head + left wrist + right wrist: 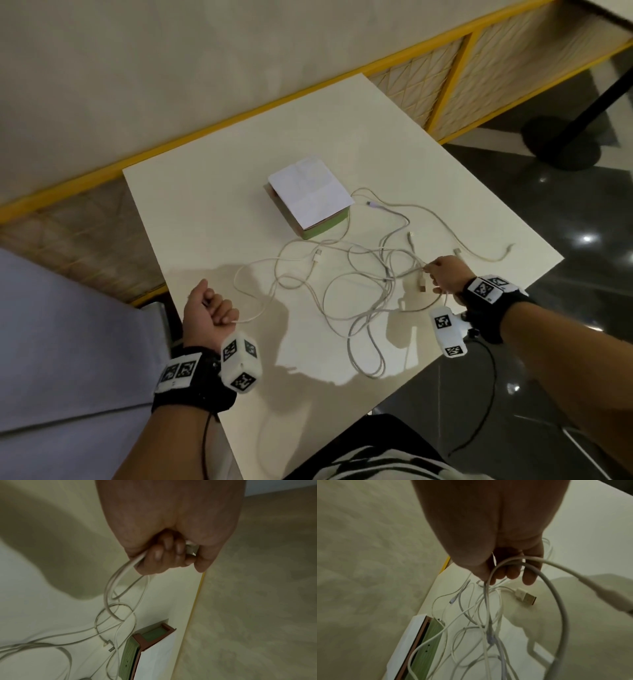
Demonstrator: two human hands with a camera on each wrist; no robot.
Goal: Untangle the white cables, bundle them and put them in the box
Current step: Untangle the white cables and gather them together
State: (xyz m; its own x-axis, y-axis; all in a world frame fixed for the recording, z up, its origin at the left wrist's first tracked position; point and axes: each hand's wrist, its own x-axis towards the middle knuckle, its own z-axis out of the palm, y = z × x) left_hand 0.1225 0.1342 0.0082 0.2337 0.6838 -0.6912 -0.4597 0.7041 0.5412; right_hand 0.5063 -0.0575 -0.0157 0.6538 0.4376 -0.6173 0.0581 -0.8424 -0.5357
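Note:
Several white cables (346, 284) lie tangled in loops across the white table (212, 219). My left hand (210, 310) is a fist around one cable's end near the table's left edge; in the left wrist view the cable (118, 577) runs out from under my curled fingers (159, 557). My right hand (445, 274) pinches a cable strand at the tangle's right side, and the right wrist view shows loops (488, 601) hanging from its fingers (511, 573) with a USB plug (525, 597) below. A green box (325, 228) under a white sheet (310, 192) stands behind the tangle.
The table's right edge drops to a dark glossy floor (565, 212) with a black table base (561, 142). A yellow-framed panel (455, 68) runs along the wall behind. One loose cable end (508, 248) lies near the right edge.

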